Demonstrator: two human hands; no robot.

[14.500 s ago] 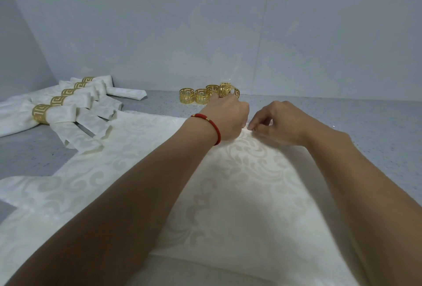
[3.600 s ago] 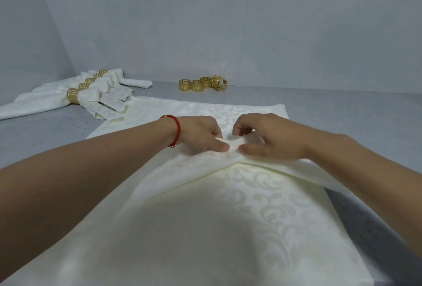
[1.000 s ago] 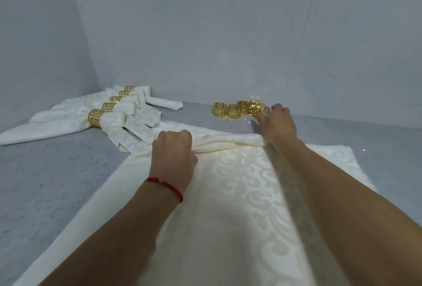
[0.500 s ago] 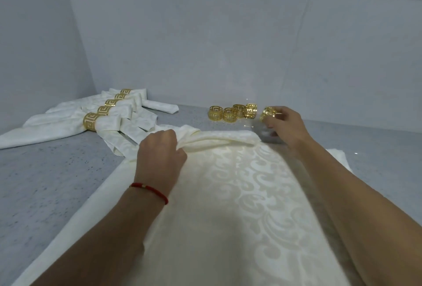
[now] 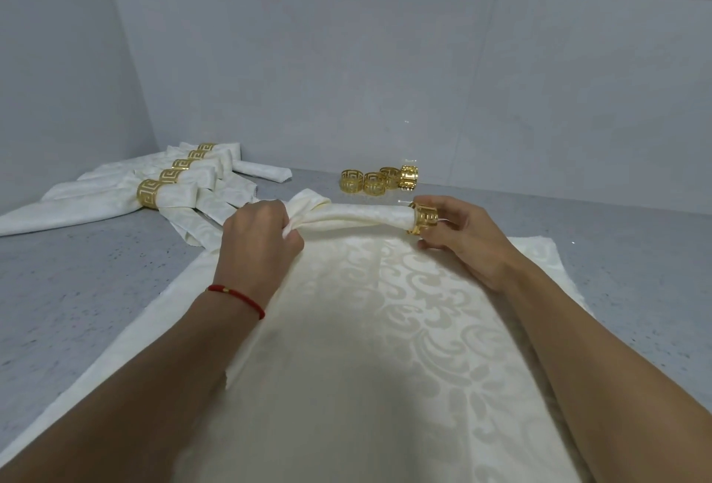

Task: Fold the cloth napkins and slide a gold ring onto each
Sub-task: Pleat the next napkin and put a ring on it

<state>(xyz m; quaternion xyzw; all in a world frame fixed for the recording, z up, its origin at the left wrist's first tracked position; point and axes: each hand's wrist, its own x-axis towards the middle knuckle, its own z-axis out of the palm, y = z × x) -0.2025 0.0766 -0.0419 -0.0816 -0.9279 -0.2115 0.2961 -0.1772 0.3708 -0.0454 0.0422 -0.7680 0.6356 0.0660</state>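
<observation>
- Left hand (image 5: 259, 236) grips the bunched napkin (image 5: 358, 216).
- Right hand (image 5: 458, 232) pinches a gold ring (image 5: 423, 219) around the napkin's end.
- Four spare rings (image 5: 375, 180) stand beyond.

soft, even, rather cool light falls from above, bright but flat. the forearms cast faint, blurred shadows on the cloth (image 5: 366, 347). small glints show on the gold rings (image 5: 379, 180). wide-angle bending curves the worktop (image 5: 77, 290) edges; the near forearms look slightly smeared.
</observation>
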